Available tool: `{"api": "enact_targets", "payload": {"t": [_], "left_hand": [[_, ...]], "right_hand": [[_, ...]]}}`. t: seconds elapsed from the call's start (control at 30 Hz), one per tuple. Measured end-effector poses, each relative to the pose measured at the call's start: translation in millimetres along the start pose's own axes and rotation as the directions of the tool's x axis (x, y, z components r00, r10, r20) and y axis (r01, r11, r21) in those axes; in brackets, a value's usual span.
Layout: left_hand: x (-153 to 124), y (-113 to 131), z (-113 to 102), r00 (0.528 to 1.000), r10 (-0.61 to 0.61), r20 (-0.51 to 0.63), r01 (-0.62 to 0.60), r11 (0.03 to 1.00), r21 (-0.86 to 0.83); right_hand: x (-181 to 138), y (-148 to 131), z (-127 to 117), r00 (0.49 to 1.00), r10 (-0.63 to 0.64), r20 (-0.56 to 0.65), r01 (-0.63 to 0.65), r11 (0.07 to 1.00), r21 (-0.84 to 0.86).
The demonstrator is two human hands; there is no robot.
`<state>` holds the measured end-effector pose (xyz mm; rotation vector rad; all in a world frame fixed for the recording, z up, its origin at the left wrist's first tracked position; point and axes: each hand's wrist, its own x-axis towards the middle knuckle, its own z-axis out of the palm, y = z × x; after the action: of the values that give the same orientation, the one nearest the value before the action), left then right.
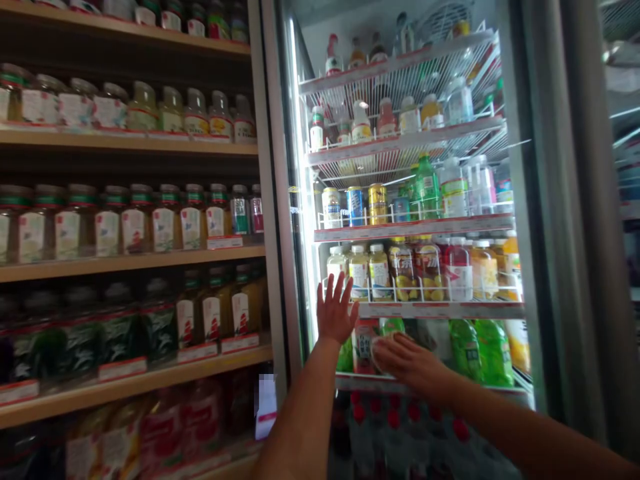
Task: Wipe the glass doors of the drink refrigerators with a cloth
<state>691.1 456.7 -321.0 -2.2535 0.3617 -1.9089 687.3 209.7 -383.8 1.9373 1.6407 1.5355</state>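
Observation:
My left hand [337, 313] is raised with its fingers spread, and its palm appears to lie on the glass door of a lit drinks fridge [420, 310]. Lower and to the right, my right hand [407, 360] presses a pale cloth [385, 347] against the glass, mostly hidden beneath its fingers. Behind the left hand stand pale-yellow drink bottles [359, 270] on a wire shelf. Past the right hand are a red-and-white box [365, 343] and large green bottles [493, 350].
Wooden shelves [130, 257] on the left hold rows of bottles and jars. A metal door frame [275, 200] divides them from the fridge. Cans [377, 203] and more bottles fill the upper fridge racks. Red-capped bottles [393, 417] sit at the bottom. Another metal upright [560, 233] borders the right side.

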Motion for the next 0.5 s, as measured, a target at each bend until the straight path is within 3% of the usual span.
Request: {"api": "enact_targets", "payload": {"t": [0.07, 0.1, 0.17, 0.23, 0.3, 0.33, 0.4, 0.47, 0.5], "left_hand": [[-0.2, -0.1, -0.1, 1.000, -0.005, 0.013, 0.005, 1.000, 0.002], [-0.3, -0.1, 0.0, 1.000, -0.006, 0.014, 0.006, 1.000, 0.002], [-0.7, -0.3, 0.1, 1.000, -0.003, 0.009, 0.003, 1.000, 0.005], [-0.9, -0.5, 0.1, 1.000, 0.002, -0.001, -0.002, 1.000, 0.008], [-0.9, -0.7, -0.2, 1.000, 0.001, -0.007, -0.001, 1.000, 0.010], [-0.8, -0.8, -0.5, 1.000, -0.001, -0.008, 0.001, 1.000, 0.011], [-0.6, -0.9, -1.0, 1.000, 0.001, -0.008, -0.001, 1.000, 0.012], [-0.4, -1.1, -1.1, 1.000, 0.005, -0.003, -0.005, 1.000, 0.012], [-0.3, -1.1, -1.0, 1.000, 0.006, -0.004, -0.006, 1.000, 0.011]], "right_hand": [[-2.0, -0.2, -0.2, 0.993, -0.111, 0.031, 0.110, 0.994, 0.018], [0.4, 6.1, -3.5, 0.996, -0.088, 0.025, 0.088, 0.996, 0.009], [9.4, 24.8, -12.6, 0.997, 0.071, -0.031, -0.072, 0.997, -0.027], [17.3, 37.7, -18.3, 0.958, 0.254, -0.130, -0.261, 0.964, -0.043], [17.7, 34.0, -15.0, 0.925, 0.336, -0.176, -0.347, 0.937, -0.040], [15.1, 26.4, -10.4, 0.939, 0.306, -0.160, -0.314, 0.949, -0.031], [7.2, 8.3, -0.1, 0.990, 0.118, -0.077, -0.118, 0.993, 0.011], [2.0, -0.4, 4.2, 0.996, -0.087, -0.001, 0.087, 0.994, 0.068], [1.9, 1.8, 2.6, 0.992, -0.124, 0.011, 0.123, 0.989, 0.079]]}}
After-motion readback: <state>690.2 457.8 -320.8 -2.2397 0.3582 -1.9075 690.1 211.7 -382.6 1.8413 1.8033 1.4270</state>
